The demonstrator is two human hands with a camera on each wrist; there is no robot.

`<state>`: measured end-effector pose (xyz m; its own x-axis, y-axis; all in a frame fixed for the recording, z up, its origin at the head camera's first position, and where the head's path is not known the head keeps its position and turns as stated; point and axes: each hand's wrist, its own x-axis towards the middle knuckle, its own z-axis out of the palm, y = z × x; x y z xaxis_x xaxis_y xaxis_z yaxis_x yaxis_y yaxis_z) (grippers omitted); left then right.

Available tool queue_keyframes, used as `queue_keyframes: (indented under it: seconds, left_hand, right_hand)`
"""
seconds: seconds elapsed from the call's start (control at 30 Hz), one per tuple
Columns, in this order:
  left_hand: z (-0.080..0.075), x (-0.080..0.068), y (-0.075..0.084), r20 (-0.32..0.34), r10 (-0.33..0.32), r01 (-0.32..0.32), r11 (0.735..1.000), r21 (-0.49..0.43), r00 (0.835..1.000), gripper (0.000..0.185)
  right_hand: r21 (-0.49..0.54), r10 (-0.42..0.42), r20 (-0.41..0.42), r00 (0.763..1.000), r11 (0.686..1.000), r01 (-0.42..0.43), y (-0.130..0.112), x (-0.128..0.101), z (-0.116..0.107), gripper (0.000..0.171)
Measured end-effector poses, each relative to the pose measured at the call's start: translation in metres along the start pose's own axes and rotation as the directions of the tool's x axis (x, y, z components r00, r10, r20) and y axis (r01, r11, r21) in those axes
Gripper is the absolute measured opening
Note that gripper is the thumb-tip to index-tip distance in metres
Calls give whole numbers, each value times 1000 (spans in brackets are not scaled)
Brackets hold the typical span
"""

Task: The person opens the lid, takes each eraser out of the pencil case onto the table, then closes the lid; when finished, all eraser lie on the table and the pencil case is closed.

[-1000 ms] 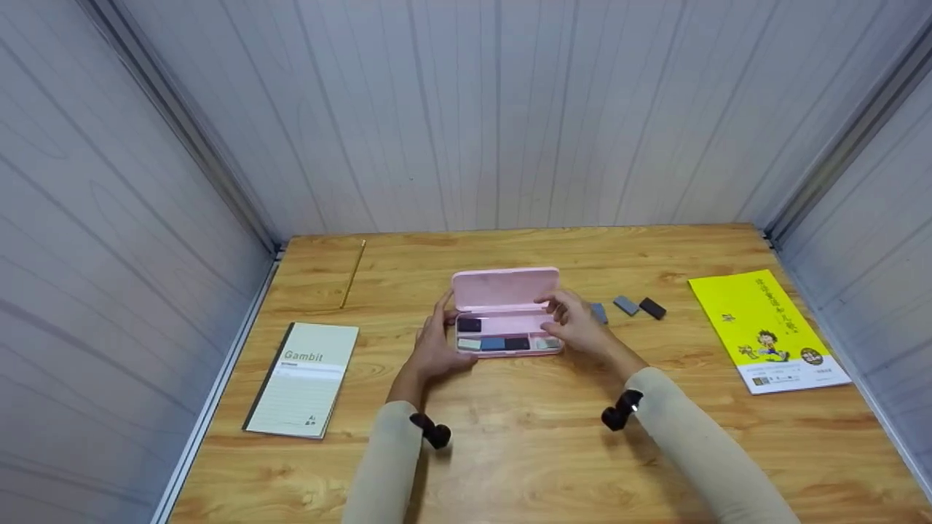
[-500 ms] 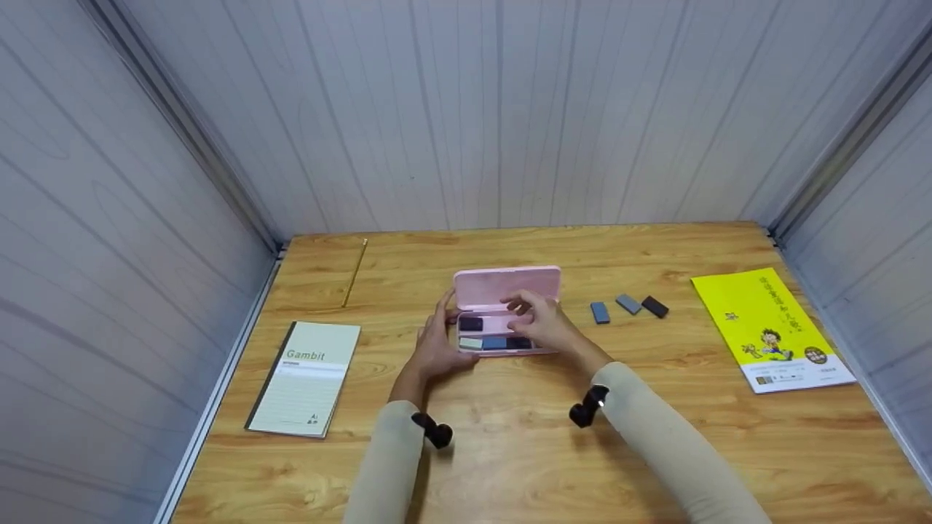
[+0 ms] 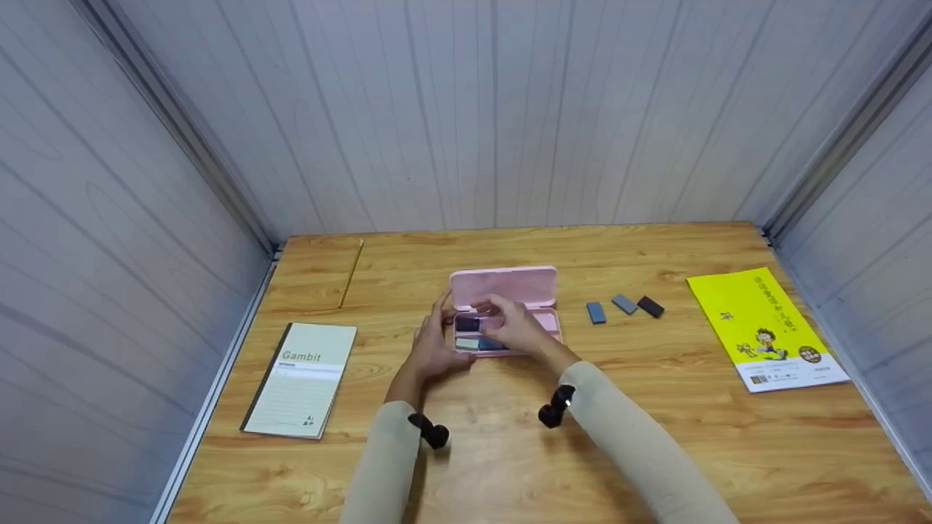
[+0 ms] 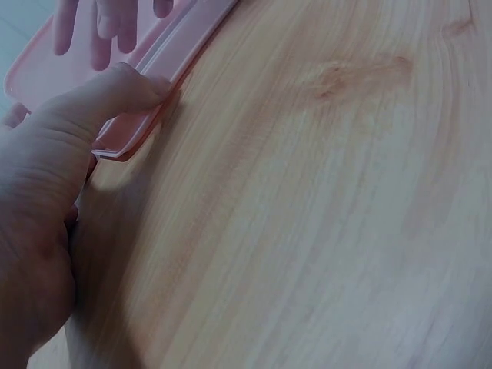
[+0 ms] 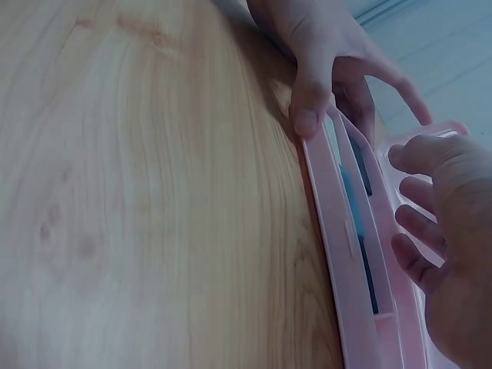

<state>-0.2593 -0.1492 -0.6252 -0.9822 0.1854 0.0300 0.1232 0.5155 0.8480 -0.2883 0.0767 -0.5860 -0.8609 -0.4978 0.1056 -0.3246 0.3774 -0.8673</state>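
right fingers (image 3: 489, 311) loosely curled over open pink case (image 3: 504, 285), left thumb (image 4: 115, 88) gripping its end

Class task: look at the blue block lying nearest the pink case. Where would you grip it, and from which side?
Pinch the blue block across its two long sides, coming straight down from above. It lies flat on the table, narrow and elongated, so the short span suits a fingertip pinch. The grey block beside it sits apart, leaving finger room.

Wooden table (image 3: 655, 437) enclosed by pale panelled walls (image 3: 510, 109)
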Motion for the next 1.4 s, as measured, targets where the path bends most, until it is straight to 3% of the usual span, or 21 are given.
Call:
queue_keyframes:
  seconds: [0.37,0.7,0.9,1.2,1.4]
  left_hand:
    - [1,-2,-1,-4,14,-14,1000,4,1000,141]
    - [0,-2,-3,-9,17,-17,1000,13,1000,140]
    - [1,-1,-4,-15,28,-27,999,28,999,140]
    - [1,0,-1,-12,18,-17,1000,18,1000,139]
    - [1,-1,0,-16,21,-21,1000,17,1000,140]
  right_hand:
    - [-64,-8,14,1000,998,9,0,2,17,47]
    - [-52,43,7,999,998,-42,3,1,23,44]
    - [-46,33,28,999,998,-32,5,2,25,40]
    - [-61,27,56,998,998,-23,3,1,23,49]
    - [-106,11,20,1000,994,-9,4,1,25,53]
